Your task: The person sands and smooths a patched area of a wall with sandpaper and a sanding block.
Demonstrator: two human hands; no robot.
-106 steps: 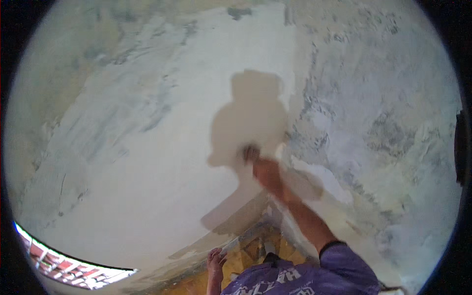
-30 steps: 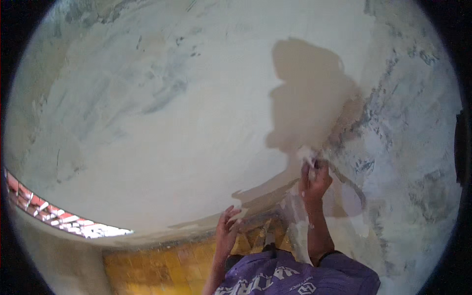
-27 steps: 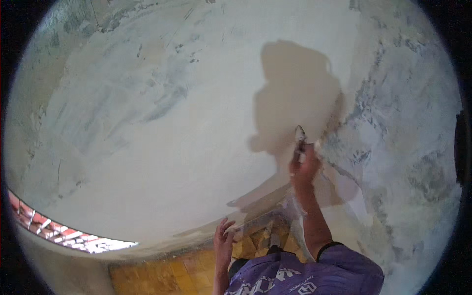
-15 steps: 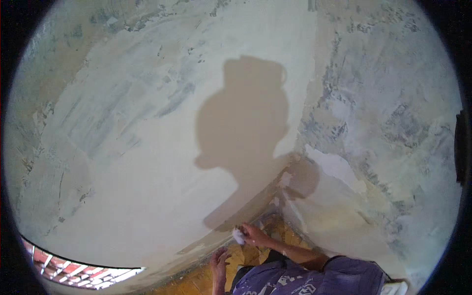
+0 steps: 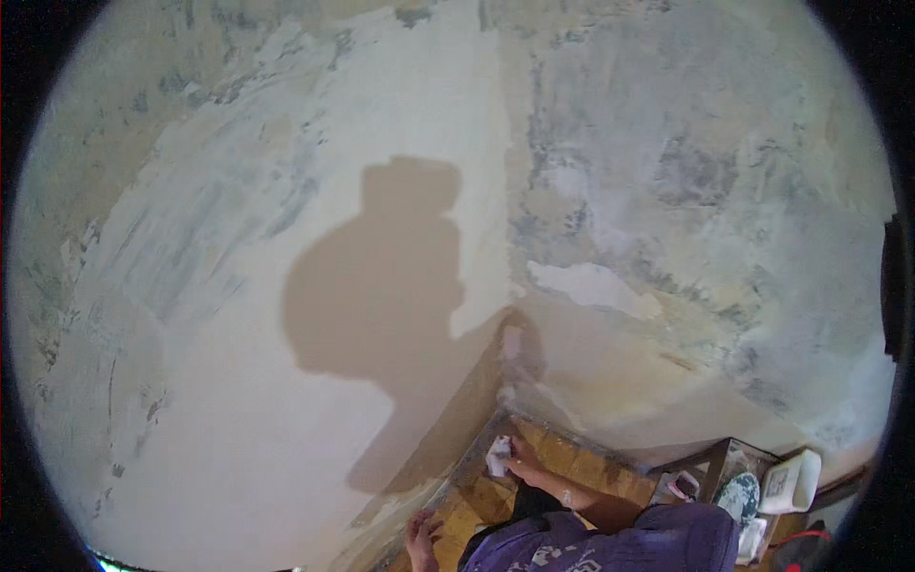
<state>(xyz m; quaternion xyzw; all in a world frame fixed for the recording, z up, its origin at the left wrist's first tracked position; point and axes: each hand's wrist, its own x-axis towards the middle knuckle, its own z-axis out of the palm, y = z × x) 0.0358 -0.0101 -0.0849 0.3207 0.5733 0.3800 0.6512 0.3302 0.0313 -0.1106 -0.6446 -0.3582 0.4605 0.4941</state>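
Observation:
Low in the head view, my right hand is closed around a small white, plaster-smeared piece. Its exact kind is too small to make out. The hand is beside the foot of the corner where two patchy plastered walls meet, above the wooden floor. Further left, close to the base of the left wall, my left hand is raised with loosely bent fingers. Nothing shows in it. A broad shadow of a head and arm lies across the pale plaster.
On the right a dark wooden stand or bench holds a white tub and a plaster-spattered rounded thing. A dark item with red trim lies nearby. The right wall has rough grey patches.
The view has swung right, bringing the stand and tub into sight; the window at lower left has nearly left the picture. My right hand still holds the white piece.

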